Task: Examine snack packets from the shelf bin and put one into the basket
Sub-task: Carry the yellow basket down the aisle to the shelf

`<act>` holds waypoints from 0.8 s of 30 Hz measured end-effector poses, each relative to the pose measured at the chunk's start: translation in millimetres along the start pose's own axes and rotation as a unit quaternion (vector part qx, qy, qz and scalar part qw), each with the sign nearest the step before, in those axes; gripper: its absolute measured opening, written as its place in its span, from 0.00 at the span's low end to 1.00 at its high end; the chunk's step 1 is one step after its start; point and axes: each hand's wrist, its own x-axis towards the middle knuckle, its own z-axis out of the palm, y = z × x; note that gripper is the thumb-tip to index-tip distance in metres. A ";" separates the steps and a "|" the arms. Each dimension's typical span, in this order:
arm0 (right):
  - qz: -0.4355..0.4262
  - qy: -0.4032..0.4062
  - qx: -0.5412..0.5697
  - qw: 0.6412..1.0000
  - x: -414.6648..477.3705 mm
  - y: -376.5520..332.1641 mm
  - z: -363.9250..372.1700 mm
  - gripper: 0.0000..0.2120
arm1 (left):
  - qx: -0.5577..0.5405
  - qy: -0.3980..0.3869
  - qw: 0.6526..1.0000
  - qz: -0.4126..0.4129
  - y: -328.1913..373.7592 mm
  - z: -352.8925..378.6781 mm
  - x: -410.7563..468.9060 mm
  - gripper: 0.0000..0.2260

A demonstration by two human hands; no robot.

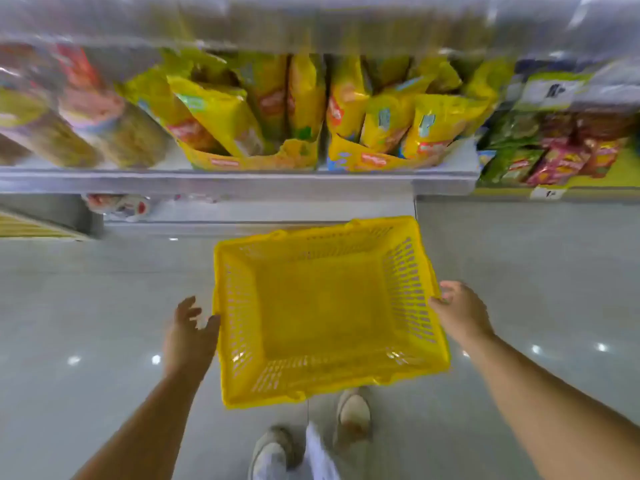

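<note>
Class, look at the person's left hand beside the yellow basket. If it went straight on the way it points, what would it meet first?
Most likely the left rim of the yellow basket: the left hand points forward and slightly right, close beside it. Depth is unclear, so it might slip past.

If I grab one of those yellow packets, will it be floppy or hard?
Probably floppy: the packets lean and sag against each other in the bin. Likely light, since they look puffed up. Their shiny wrap may be a bit slippery.
</note>
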 end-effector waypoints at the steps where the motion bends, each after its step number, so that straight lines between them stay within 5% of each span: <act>1: 0.008 0.015 0.001 1.000 11.7 6.7 13.8 0.16 | 0.013 0.013 1.000 -0.007 -12.4 13.2 10.0 0.26; 7: 0.085 0.045 0.011 0.995 58.8 40.8 74.1 0.20 | 0.048 0.033 0.997 -0.042 -58.8 72.0 47.8 0.29; 12: 0.094 0.066 0.016 0.993 57.7 49.1 78.1 0.14 | 0.059 0.046 0.997 -0.036 -57.0 76.5 49.8 0.27; 24: 0.190 0.188 0.048 0.962 -154.7 68.2 -82.6 0.13 | 0.117 0.020 0.986 0.119 66.6 -52.2 -100.5 0.20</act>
